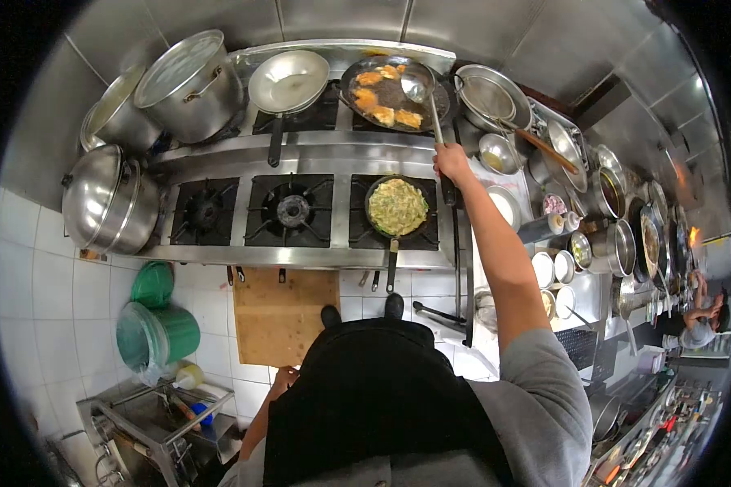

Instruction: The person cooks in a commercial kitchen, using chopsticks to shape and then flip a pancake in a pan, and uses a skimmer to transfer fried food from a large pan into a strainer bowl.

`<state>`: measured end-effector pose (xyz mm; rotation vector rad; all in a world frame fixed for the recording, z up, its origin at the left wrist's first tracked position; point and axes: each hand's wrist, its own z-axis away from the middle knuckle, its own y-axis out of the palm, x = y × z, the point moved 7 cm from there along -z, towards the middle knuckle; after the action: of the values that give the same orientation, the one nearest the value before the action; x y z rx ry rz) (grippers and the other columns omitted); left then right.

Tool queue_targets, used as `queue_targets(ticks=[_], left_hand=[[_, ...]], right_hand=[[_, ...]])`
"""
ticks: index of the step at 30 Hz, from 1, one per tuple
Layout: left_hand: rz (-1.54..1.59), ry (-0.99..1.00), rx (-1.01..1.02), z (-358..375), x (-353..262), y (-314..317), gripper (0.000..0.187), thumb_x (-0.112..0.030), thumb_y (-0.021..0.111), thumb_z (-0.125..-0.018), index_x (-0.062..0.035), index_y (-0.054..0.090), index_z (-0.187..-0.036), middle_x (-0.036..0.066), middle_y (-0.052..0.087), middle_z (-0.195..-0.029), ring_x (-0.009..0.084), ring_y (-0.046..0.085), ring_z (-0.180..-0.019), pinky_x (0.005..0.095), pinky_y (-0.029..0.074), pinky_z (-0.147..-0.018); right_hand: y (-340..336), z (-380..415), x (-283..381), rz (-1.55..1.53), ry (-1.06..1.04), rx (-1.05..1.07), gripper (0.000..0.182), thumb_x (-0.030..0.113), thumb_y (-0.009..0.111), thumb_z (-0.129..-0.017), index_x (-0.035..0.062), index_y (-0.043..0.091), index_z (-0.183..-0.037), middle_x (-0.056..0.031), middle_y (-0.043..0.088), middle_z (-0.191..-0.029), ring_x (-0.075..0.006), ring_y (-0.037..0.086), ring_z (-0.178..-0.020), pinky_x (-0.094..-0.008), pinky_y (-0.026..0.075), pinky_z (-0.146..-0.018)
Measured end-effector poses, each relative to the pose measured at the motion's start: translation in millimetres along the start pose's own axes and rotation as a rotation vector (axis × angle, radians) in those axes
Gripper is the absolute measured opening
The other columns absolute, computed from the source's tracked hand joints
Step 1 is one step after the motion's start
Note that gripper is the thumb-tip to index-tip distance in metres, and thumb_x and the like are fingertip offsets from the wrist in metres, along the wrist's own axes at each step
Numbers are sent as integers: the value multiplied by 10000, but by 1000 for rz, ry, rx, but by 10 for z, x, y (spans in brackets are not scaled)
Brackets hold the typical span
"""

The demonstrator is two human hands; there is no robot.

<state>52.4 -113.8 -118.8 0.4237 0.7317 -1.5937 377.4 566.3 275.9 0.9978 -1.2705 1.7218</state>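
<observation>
My right hand point(452, 162) is closed round the handle of a metal ladle point(418, 83), whose bowl is over the large dark pan point(440, 91) on the back right burner. Orange-brown fried pieces point(382, 115) lie along the left and lower part of that pan. In front of it, a small frying pan point(393, 264) holds a flat omelette-like food point(398, 206) with green bits. My left hand point(285, 377) hangs low by the black apron, near the wooden board point(276, 325); its fingers are too small to read.
A pale empty pan point(289, 81) sits on the back middle burner. Big pots point(188, 85) and a domed steamer point(110, 199) stand at left. Bowls, bottles and cups point(544, 268) crowd the right counter. A green bin point(158, 334) is at lower left; another person point(698, 321) is far right.
</observation>
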Motion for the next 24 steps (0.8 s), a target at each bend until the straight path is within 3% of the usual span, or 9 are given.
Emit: queue_targets(ticks=[3,7,9,10,12,14,17,22,24], left_hand=[[120,21,3,165,254,-138,206,-176,686,-748,5,671,-845,86,639,-661,151,585,-597,304,448,-515],[174,23,-14,211,116,-247,210,-142,700,-730,21,653,-854,81,631,-667,131,560,-574,268,427,-503],[-80,85,-113,214,-146,-344,172,-130,667,-773,24,636,-841,82,620,-660,145,558,-539,262,413,-465],[-87,86,-108,249,-332,-407,172,-130,667,-773,24,636,-841,82,620,-660,145,558,-539,262,413,-465],[279,160,48,343,-848,-488,145,-124,605,-844,18,630,-827,82,598,-626,169,544,-484,282,409,-422],[118,104,25,483,-1348,-557,151,-117,577,-864,21,626,-827,82,596,-622,174,538,-466,289,408,-409],[-104,66,18,423,-1507,-661,158,-107,547,-886,29,617,-843,82,591,-613,173,534,-452,291,408,-397],[-178,72,9,4,-799,-726,147,-97,525,-894,28,602,-901,78,589,-606,162,542,-462,285,408,-398],[-271,265,145,180,-1295,-768,126,-85,515,-896,5,598,-930,75,583,-603,159,539,-462,290,410,-396]], right_hand=[[92,7,10,-131,46,30,218,207,514,-909,-3,537,-857,-63,530,-666,-155,515,-482,-317,446,-422],[154,113,126,-263,121,55,181,187,496,-913,10,527,-887,-23,498,-657,-117,473,-474,-288,415,-419],[250,122,64,-767,377,199,152,161,457,-917,19,508,-935,26,435,-632,-74,410,-470,-244,368,-425],[206,136,72,-772,377,192,152,161,457,-917,19,508,-935,26,435,-632,-74,410,-470,-244,368,-425],[191,234,138,-951,421,285,145,161,417,-933,40,496,-911,41,413,-598,-61,379,-447,-249,351,-425],[81,478,278,-987,416,304,163,167,399,-940,33,494,-942,48,400,-607,-60,380,-460,-242,343,-432],[-59,839,365,-1038,417,347,213,173,386,-942,19,470,-1062,55,378,-631,-52,351,-464,-228,328,-427],[-309,1606,293,-981,419,361,241,187,376,-943,26,484,-1087,62,361,-622,-41,342,-460,-215,323,-417],[-338,1950,194,-961,465,365,254,198,362,-947,43,497,-1097,66,357,-612,-36,339,-454,-207,320,-416]])
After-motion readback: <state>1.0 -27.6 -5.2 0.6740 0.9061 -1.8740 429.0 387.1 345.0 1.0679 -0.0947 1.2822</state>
